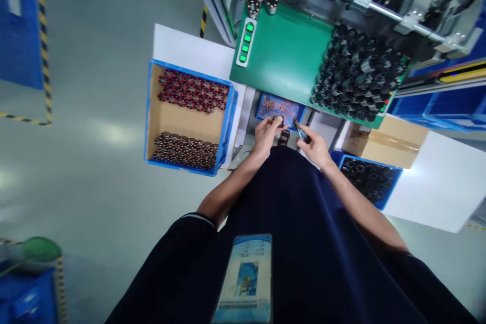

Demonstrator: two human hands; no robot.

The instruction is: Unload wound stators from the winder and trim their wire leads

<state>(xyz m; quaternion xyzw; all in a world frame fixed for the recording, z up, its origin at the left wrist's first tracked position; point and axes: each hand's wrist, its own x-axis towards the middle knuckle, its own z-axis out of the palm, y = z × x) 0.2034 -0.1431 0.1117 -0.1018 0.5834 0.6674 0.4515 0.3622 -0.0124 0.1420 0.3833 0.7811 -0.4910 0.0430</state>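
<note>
Near left hand [266,134] gripping dark part [278,121]: blue crate [149,111], wound coils [186,151].

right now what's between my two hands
In the head view, one small dark round part sits in the gap between the left hand, pinching a dark piece, and the right hand, holding a thin tool.

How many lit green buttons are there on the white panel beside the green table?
4, in one column on the white panel: top button, second, third, bottom button. None appears hidden.
</note>
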